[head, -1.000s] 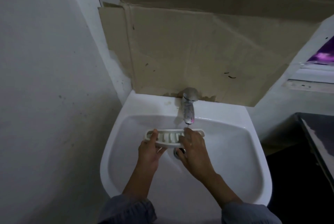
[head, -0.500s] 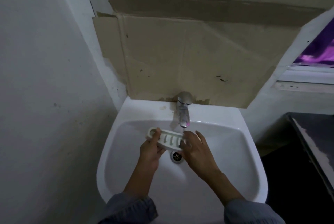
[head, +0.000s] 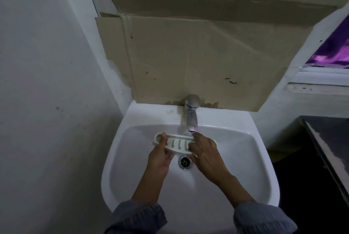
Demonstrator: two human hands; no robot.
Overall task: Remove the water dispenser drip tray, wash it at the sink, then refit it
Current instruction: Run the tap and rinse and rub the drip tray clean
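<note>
- While the left hand (head: pixel 160 157) is pinching the left end of the drip tray (head: pixel 178 144), thumb on top and fingers underneath, the tray is hanging over the basin of the sink (head: pixel 261 158), just beyond the drain (head: pixel 185 161).
- The right hand (head: pixel 206 153) is covering the tray's right end, fingers curled over it, directly below the spout of the tap (head: pixel 191 118).
- Brown cardboard (head: pixel 188 60) is covering the far wall.

- The drip tray (head: pixel 179 144): white, grey-green slots in a row.
- The sink (head: pixel 236 158): glossy white.
- The tap (head: pixel 191 118): silver.
- Behind it, cardboard (head: pixel 198 60): brown, dark-flecked.
- The sleeves (head: pixel 137 218): grey-blue.
- The cloth (head: pixel 334 50): purple.
</note>
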